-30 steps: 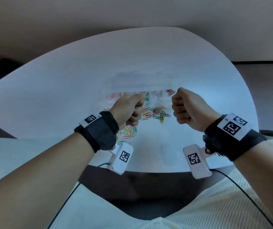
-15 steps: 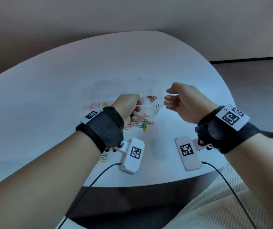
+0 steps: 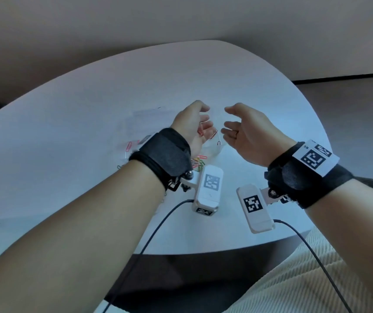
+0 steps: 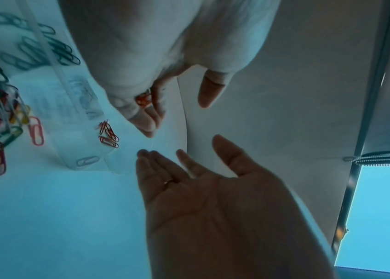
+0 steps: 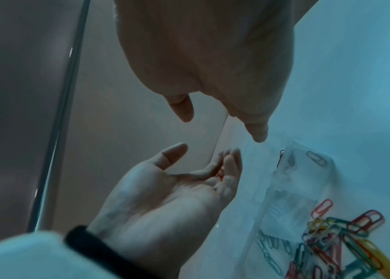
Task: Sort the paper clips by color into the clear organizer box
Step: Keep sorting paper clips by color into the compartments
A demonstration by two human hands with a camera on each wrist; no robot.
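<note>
Both hands hover spread over the clear organizer box (image 3: 212, 147), left hand (image 3: 194, 127) cupping red clips (image 4: 143, 100) for dropping, right hand (image 3: 246, 134) empty.

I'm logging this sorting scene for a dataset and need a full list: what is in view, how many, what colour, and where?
Table: one, white, rounded, under everything.
Clear organizer box: one, transparent, on the table beyond the hands.
Red paper clips: a small cluster, in an end compartment of the box.
Pale paper clip: one, at the box's near corner.
Dark green paper clips: several, in another compartment.
Mixed paper clips: unsorted pile, red, green, yellow, pink and white, on the table beside the box.
Wrist cameras: two, white with black markers, on black straps.
Left hand: fingers loosely curled, red clips resting on them.
Right hand: open, palm toward the left, ring on one finger, holding nothing.
</note>
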